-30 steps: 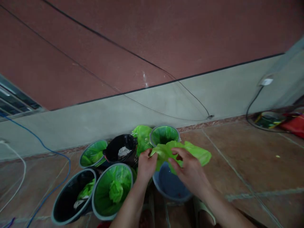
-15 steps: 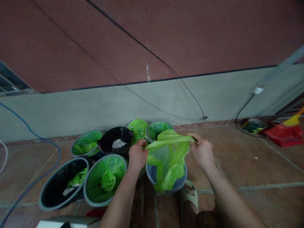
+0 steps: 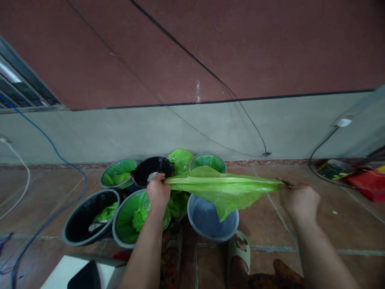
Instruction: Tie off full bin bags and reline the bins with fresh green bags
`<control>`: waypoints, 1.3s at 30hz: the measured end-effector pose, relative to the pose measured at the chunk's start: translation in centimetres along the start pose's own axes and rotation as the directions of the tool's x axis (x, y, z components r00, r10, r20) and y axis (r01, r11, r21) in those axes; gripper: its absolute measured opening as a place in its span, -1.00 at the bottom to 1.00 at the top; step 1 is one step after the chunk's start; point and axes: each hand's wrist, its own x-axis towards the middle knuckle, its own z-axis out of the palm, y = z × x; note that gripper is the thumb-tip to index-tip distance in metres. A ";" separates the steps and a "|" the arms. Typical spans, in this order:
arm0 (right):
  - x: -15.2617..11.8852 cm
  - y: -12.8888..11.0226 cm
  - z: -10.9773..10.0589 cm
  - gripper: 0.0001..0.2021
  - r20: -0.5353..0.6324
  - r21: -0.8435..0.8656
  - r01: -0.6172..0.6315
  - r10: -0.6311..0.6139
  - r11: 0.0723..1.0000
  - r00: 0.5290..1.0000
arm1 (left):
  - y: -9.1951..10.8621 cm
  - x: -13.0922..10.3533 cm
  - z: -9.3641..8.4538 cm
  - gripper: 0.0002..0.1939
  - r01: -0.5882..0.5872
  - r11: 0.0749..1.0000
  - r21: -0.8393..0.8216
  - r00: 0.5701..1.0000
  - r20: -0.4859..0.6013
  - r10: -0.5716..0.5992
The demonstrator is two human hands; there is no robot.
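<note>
A thin green plastic bag (image 3: 222, 188) is stretched sideways between my two hands, its middle hanging loose. My left hand (image 3: 158, 193) pinches one end, in front of the black-lined bin (image 3: 153, 166). At the other end, my right hand (image 3: 300, 200) is closed on the bag over the tiled floor. Below the bag stands a grey-blue bin (image 3: 212, 220) with its bare inside showing. Left of it, a bin with a green liner (image 3: 126, 224) is partly covered by my left arm.
More bins stand by the wall: a dark bin (image 3: 75, 222), a green-lined bin (image 3: 117, 172) and another green-lined bin (image 3: 210, 160). A blue hose (image 3: 60, 158) crosses the floor at left. A phone (image 3: 85, 277) lies on a white box (image 3: 61, 273). A red dustpan (image 3: 371, 186) lies right.
My hands have moved apart, pulling the green bag from a loose hanging shape into a taut band. More of the grey-blue bin's inside shows. The view has shifted slightly left.
</note>
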 end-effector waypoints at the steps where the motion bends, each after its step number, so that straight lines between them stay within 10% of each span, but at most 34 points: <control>1: 0.1 0.1 -0.2 -0.66 0.031 -0.046 -0.034 0.035 0.998 0.999 | 0.0 0.0 0.1 -0.57 0.004 1.000 -0.030 1.000 -0.001 -0.004; 7: -2.7 -3.8 -0.2 -0.52 0.291 -0.317 0.073 0.024 0.946 0.956 | 1.7 -0.8 1.5 -0.62 -0.073 0.951 -0.300 0.994 0.061 0.096; 14: -8.1 -12.3 1.2 -0.55 0.395 0.296 0.439 -0.527 0.848 0.752 | 4.1 -2.7 2.9 -0.70 -0.111 0.887 -0.448 0.973 0.131 0.188; 22: -9.3 -15.8 3.0 -0.86 0.545 0.356 0.375 -0.516 0.856 0.660 | 4.9 -3.6 3.2 -0.65 -0.132 0.847 -0.516 0.950 0.177 0.257; 30: -6.6 -13.2 1.9 -0.73 0.125 0.350 0.160 -0.215 0.923 0.969 | 5.0 -3.7 3.3 -0.58 -0.277 0.928 -0.249 0.904 0.260 0.340; 35: -5.5 -12.9 1.5 -0.71 -0.002 0.394 0.135 -0.146 0.909 0.989 | 5.8 -4.9 3.9 -0.35 -0.323 0.846 -0.425 0.795 0.363 0.486; 39: -6.3 -13.7 1.9 -0.71 0.040 0.465 0.197 -0.243 0.863 0.969 | 6.2 -5.3 3.8 -0.18 -0.410 0.817 -0.407 0.797 0.276 0.537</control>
